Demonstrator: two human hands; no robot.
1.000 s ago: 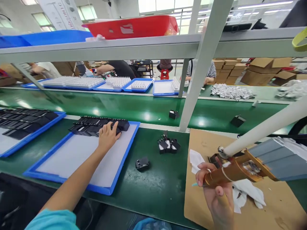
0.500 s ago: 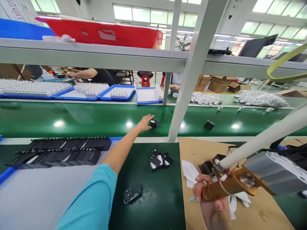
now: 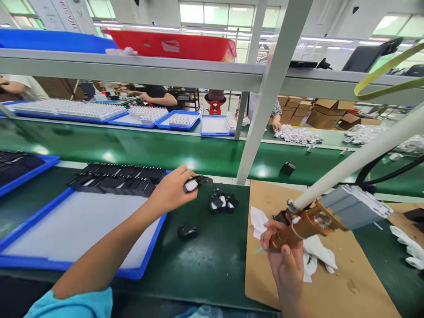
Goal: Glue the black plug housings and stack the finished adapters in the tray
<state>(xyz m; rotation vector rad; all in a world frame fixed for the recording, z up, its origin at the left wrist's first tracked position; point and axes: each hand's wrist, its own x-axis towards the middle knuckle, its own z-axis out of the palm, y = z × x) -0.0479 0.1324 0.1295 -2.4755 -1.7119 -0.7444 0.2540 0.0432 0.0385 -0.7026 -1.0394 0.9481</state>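
My left hand (image 3: 174,191) is closed on a small black plastic part (image 3: 192,183) with a white face, held above the green bench. Below it a single black part (image 3: 187,232) lies alone. To its right sits a cluster of similar black parts with white faces (image 3: 222,202). My right hand (image 3: 285,260) wraps round an orange-brown cylindrical tool (image 3: 288,236), which joins a grey ribbed block (image 3: 354,206) and a white pole (image 3: 331,179). A pale teal tip (image 3: 259,250) shows beside the fingers.
A blue-rimmed tray (image 3: 150,258) holds rows of black parts (image 3: 115,183). Brown cardboard (image 3: 265,278) and white tissue (image 3: 318,254) lie under the tool. A slanted post (image 3: 255,128) stands before the green belt (image 3: 159,150), where another black part (image 3: 288,168) rests. People sit across, by white-part trays.
My left hand has come back from the green belt towards me, bringing a black part with it. My right hand stays on the tool. The camera view has shifted.
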